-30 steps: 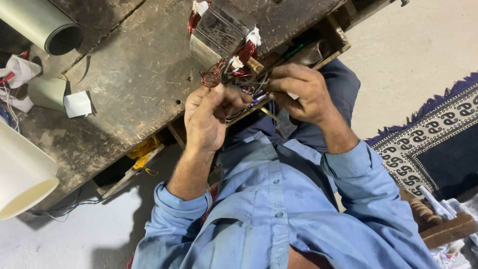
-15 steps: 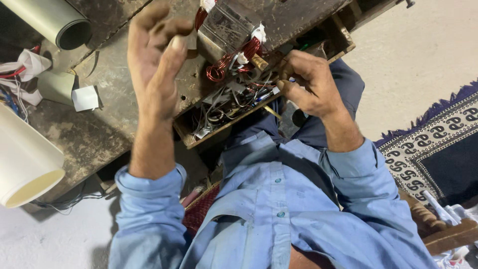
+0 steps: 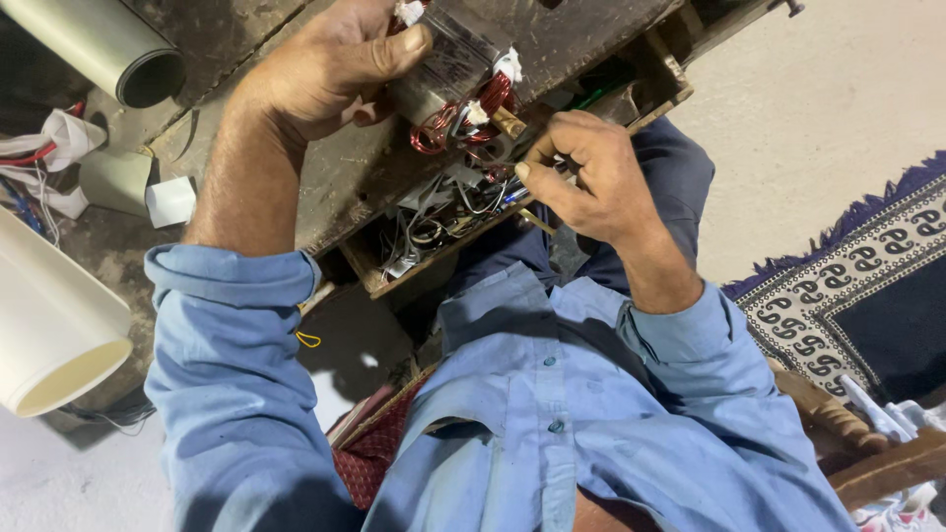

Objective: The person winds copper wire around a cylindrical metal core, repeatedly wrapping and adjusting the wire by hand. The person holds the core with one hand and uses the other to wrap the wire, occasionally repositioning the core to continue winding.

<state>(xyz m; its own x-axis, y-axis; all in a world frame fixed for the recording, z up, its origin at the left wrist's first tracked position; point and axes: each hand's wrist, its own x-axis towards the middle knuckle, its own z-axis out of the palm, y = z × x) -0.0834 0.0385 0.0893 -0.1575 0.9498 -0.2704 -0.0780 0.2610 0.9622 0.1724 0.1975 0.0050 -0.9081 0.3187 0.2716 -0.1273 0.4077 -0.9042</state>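
Gripping the wound coil block [image 3: 455, 69], left hand [image 3: 320, 69]; right hand [image 3: 586, 177] pinches wires [image 3: 463, 202].

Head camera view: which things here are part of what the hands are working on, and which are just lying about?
In hand: left hand on wound coil block; right hand at open drawer.
Lying about: white rolls, patterned rug.

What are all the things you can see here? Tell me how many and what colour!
Motor part: one, grey metal with red wire coils, on the workbench under the left hand.
Workbench: one, dark and worn.
Open drawer: one, wooden, full of wires and small bits.
Rolls: two large, cream, at left.
Rug: one, dark blue and white, at right.
Left hand: grips the motor part.
Right hand: pinches something thin by the coils.
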